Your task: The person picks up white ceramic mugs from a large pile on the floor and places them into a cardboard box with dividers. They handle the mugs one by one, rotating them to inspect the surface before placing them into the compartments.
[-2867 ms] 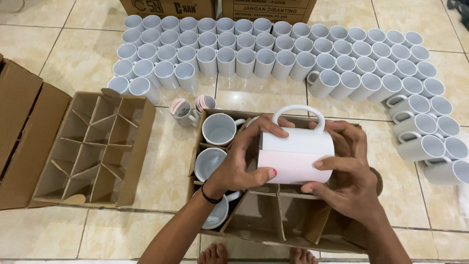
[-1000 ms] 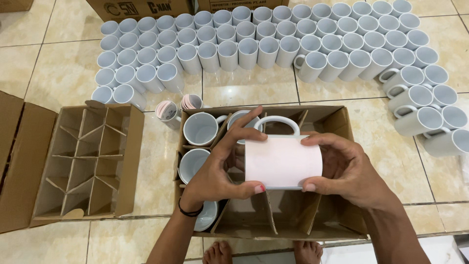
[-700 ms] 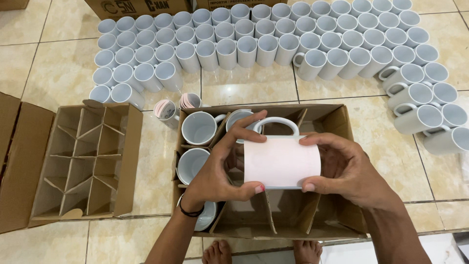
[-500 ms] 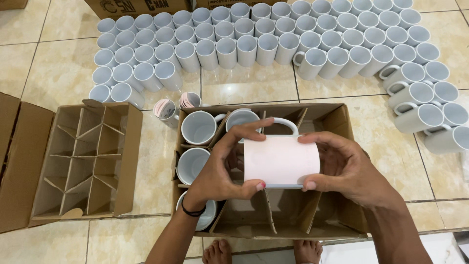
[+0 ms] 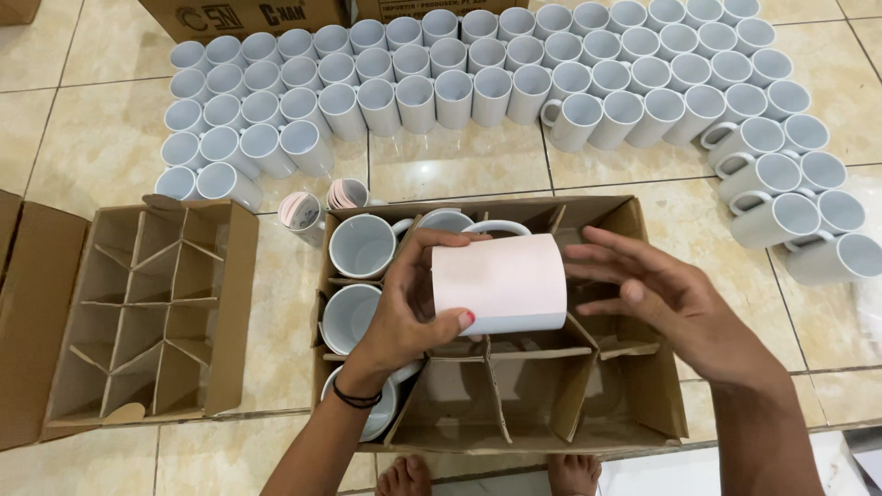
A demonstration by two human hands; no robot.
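My left hand grips a white mug lying on its side, its wall wrapped in pale pink paper and its handle pointing away from me. My right hand hovers just right of the mug with fingers spread, apart from it. Both are above a brown cardboard box with cardboard dividers. Three white mugs stand in the box's left cells, and another shows behind the held mug. The cells near me and on the right hold nothing.
Several white mugs stand in rows on the tiled floor beyond the box, more at the right. A second divider box with bare cells lies to the left. Two small paper rolls stand by it. Cardboard cartons line the far edge.
My right hand has let go of the mug's right end and opened; the left hand still holds it. The mug's handle has turned further away from me.
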